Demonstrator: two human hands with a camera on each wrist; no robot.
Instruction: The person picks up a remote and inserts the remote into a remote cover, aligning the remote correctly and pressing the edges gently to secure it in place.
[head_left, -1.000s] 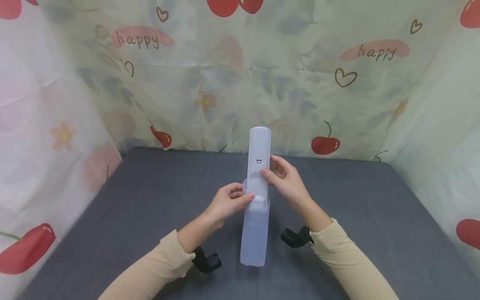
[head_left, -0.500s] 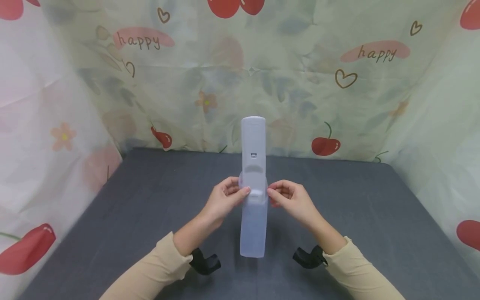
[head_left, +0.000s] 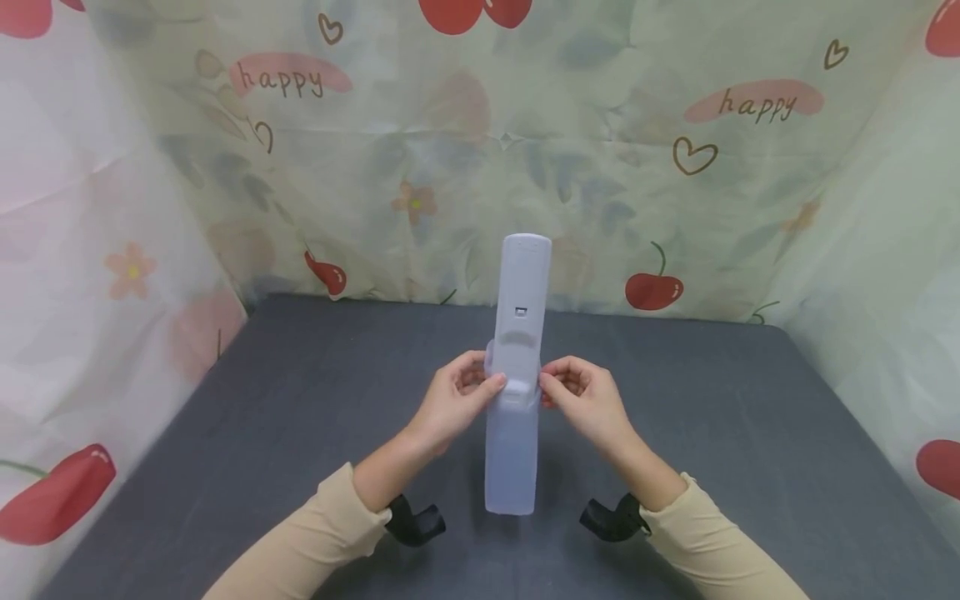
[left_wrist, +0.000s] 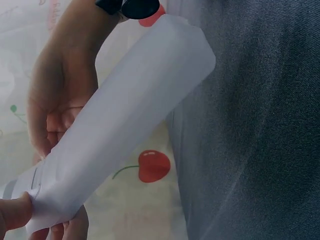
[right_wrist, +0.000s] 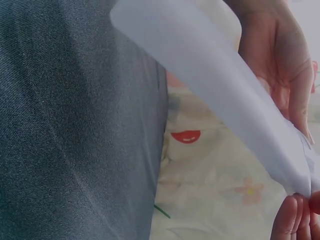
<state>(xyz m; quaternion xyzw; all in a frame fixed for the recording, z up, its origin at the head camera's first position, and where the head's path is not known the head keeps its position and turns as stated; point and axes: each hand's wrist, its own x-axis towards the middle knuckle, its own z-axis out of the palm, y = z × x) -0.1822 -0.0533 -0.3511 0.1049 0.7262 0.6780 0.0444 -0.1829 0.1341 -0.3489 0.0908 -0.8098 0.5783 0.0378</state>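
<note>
In the head view, a long white device point(head_left: 522, 279) with a small port stands nearly upright, its top leaning slightly right. A frosted translucent container point(head_left: 512, 467) forms its lower part, held off the table. My left hand point(head_left: 452, 402) grips the left side where the two parts meet, thumb on the near face. At the same height my right hand point(head_left: 592, 402) pinches the right edge between thumb and fingers. Both wrist views show the container, point(left_wrist: 125, 105) and the same container point(right_wrist: 210, 75) slanting from the fingers toward the camera. The far side of the device is hidden.
A dark grey cloth-covered table point(head_left: 300, 433) lies underneath. Curtains point(head_left: 570, 108) printed with cherries, hearts and lettering enclose the back and both sides. A black wrist mount point(head_left: 416, 522) sits under the left sleeve, a matching mount point(head_left: 613, 518) under the right.
My right hand has slid down from the white upper body to the joint with the container. The device has risen a little, shifted left, then tilted back right. My left hand keeps its grip.
</note>
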